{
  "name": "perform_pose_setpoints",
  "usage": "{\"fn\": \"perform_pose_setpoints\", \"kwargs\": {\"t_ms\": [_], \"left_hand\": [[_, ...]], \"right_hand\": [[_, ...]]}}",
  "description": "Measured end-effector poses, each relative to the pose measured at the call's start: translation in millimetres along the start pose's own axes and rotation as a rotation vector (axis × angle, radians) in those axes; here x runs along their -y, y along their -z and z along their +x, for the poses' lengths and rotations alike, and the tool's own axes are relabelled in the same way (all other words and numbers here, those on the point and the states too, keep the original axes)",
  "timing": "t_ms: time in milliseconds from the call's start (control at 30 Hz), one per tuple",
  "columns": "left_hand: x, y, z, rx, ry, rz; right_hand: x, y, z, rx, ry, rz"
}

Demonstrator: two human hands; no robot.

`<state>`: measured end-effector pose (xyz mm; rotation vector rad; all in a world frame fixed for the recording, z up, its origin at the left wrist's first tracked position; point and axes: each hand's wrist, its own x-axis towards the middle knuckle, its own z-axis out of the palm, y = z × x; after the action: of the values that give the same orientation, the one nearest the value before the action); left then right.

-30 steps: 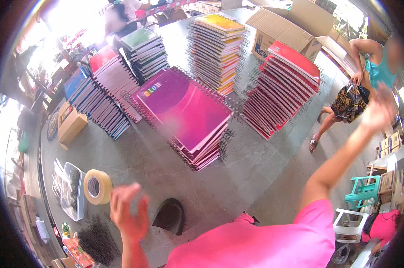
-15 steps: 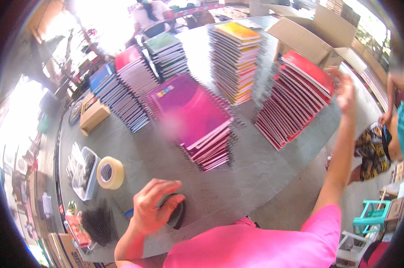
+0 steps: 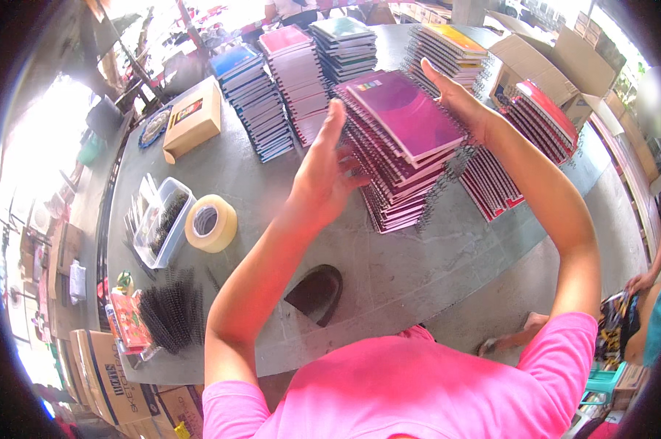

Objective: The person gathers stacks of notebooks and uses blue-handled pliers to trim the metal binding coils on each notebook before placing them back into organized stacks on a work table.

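Observation:
A stack of purple spiral-bound notebooks stands in the middle of the table, its layers slightly uneven. On its left side is my left hand, thumb up and fingers spread, the fingertips close to the lower notebooks' edges. My right hand is at the stack's far right, thumb raised and palm facing it; its other fingers are partly hidden, and contact there is hard to make out. Behind my right forearm leans a stack of red notebooks. A dark rounded block lies on the table nearer to me.
Blue, pink, green and yellow notebook stacks stand farther back. A tape roll, plastic tub and black binding coils lie left. An open carton stands back right; a person is beyond the table.
My left hand has left the dark block and reached the purple stack. My right hand has moved from the red stack to the purple one. The view has shifted.

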<state>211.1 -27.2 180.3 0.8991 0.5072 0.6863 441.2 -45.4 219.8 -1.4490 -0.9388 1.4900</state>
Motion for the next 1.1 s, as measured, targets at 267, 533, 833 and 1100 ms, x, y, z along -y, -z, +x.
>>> {"fn": "perform_pose_setpoints", "kwargs": {"t_ms": [267,533,833,1100], "left_hand": [[-22,-30,3,0.016,0.049,0.037],[-14,-25,14,-0.008,0.007,0.058],[-5,-20,14,-0.07,-0.021,0.038],[7,-43,7,0.093,-0.323,0.291]], "right_hand": [[2,-10,-9,-0.001,0.03,-0.101],[-6,11,7,-0.075,0.167,-0.014],[6,0,3,-0.048,0.111,-0.081],[-18,7,-53,-0.197,0.263,0.219]]}}
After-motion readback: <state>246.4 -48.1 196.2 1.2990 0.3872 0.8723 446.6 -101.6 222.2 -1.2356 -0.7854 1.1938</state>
